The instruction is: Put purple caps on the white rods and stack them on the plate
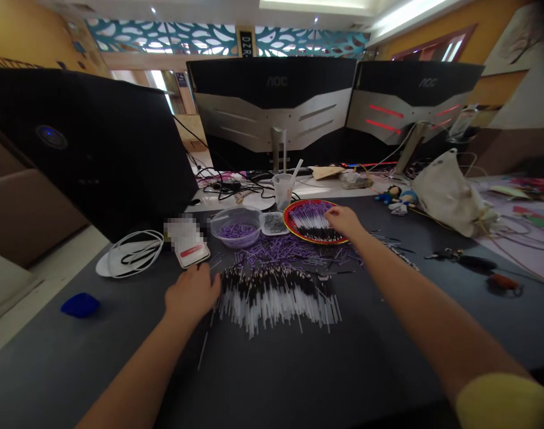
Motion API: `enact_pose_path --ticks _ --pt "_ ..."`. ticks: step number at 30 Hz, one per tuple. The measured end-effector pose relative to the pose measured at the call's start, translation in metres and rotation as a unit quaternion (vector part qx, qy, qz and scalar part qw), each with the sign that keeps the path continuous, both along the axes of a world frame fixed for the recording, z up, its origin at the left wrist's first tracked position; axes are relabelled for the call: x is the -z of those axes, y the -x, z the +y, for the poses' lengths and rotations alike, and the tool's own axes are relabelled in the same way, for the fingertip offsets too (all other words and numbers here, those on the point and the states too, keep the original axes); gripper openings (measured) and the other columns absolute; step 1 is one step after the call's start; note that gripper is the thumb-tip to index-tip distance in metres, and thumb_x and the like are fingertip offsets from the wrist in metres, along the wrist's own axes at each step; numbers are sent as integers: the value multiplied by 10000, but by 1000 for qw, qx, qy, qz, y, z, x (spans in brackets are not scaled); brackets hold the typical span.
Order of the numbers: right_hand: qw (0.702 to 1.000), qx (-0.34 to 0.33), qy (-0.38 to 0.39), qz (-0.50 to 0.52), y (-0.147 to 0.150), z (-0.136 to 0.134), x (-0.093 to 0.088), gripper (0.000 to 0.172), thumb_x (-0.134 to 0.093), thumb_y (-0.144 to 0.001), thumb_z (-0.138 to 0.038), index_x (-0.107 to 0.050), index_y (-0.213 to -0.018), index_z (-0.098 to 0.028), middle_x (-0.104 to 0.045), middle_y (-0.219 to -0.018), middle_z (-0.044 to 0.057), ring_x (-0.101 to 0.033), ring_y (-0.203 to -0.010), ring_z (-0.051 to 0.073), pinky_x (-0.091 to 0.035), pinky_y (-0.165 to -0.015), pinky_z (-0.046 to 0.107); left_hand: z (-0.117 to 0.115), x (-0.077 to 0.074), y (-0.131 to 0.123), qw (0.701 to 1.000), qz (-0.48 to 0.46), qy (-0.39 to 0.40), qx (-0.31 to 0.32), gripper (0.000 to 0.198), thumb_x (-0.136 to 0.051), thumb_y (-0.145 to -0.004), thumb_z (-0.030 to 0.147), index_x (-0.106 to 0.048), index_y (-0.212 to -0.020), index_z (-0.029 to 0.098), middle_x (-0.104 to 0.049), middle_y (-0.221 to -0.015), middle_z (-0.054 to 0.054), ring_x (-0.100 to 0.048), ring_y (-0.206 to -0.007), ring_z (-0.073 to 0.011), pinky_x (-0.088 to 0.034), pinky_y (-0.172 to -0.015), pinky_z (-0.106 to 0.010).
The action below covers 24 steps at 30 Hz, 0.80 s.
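Observation:
My left hand rests on the dark table at the left end of a wide row of thin white sticks with black tips; its fingers are curled, and what they hold is hidden. My right hand reaches forward onto a red-rimmed plate filled with more of these sticks, fingers bent down and pinching among them. Loose purple caps and sticks lie scattered between the plate and the row.
A clear bowl of purple pieces and a small clear tray stand left of the plate. A plastic cup, two monitors, a black computer case, a white bag, a blue object and coiled cable surround the area.

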State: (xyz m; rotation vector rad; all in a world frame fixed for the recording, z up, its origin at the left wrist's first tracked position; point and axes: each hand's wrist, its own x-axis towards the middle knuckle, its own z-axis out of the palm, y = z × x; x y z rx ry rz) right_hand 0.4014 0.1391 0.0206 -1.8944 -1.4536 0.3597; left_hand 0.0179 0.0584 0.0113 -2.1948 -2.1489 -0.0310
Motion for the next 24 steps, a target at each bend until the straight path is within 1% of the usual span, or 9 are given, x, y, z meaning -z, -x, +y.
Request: enact_pose_path --ticks 2,5,8,11,14,18,21,22,24 --pt "999 25 12 -36 -11 20 1 195 -518 -739 -254 -681 -750 -148 -671 -693 71 -610 -738 185 -415 -683 260 7 4 9 997 -3 67 -36 424 -336 -842 457 -569 -981 131 -592 -1023 -189 -595 -932 -360 -480 -705 -469" --pt "996 39 26 -74 -14 36 5 184 -542 -727 -240 -691 -770 -140 -695 -855 119 -612 -871 217 -410 -758 277 13 11 16 993 -17 113 -33 414 -305 -855 433 -571 -963 134 -623 -981 -181 -614 -921 -354 -478 -721 -468" --pt "995 39 34 -91 -10 39 9 168 -557 -718 -226 -688 -758 -129 -691 -904 153 -611 -901 252 -413 -777 308 13 14 15 993 -19 116 -23 375 -312 -855 386 -575 -950 136 -635 -975 -178 -625 -910 -350 -478 -727 -461" --pt "995 32 21 -93 -6 31 6 180 -527 -742 -215 -680 -787 -132 -689 -924 145 -611 -901 244 -416 -783 310 10 14 12 993 -17 119 -17 339 -338 -839 331 -573 -953 115 -629 -989 -200 -628 -910 -351 -478 -735 -457" --pt "997 9 18 -71 2 9 -3 211 -488 -780 -247 -665 -826 -143 -696 -834 102 -625 -758 192 -439 -696 277 9 15 11 992 -13 123 -13 315 -356 -819 272 -568 -972 97 -622 -999 -213 -625 -917 -353 -478 -742 -459" --pt "997 -65 40 -23 30 -43 -13 258 -468 -812 -355 -636 -874 -169 -672 -680 27 -561 -494 125 -424 -509 238 7 17 7 992 -6 126 -23 317 -359 -799 212 -569 -998 84 -612 -1024 -230 -627 -913 -358 -478 -737 -472" --pt "982 -176 71 24 52 -83 -6 260 -482 -813 -407 -622 -803 -188 -639 -625 9 -533 -473 120 -390 -465 230 6 18 6 992 -4 126 -27 332 -352 -805 215 -567 -1017 76 -609 -1036 -239 -623 -924 -362 -476 -738 -473" --pt "977 -198 73 15 58 -92 -1 255 -475 -820 -398 -616 -778 -191 -625 -608 7 -531 -485 122 -385 -476 231 6 17 6 992 -4 127 -26 335 -352 -809 226 -567 -1018 76 -611 -1034 -239 -623 -925 -362 -476 -738 -469" --pt "977 -203 54 -44 63 -103 11 244 -466 -831 -377 -617 -765 -197 -621 -622 16 -546 -545 137 -378 -515 243 7 15 8 991 -5 133 -18 333 -364 -812 256 -575 -1003 83 -623 -1017 -229 -627 -920 -357 -478 -736 -451"
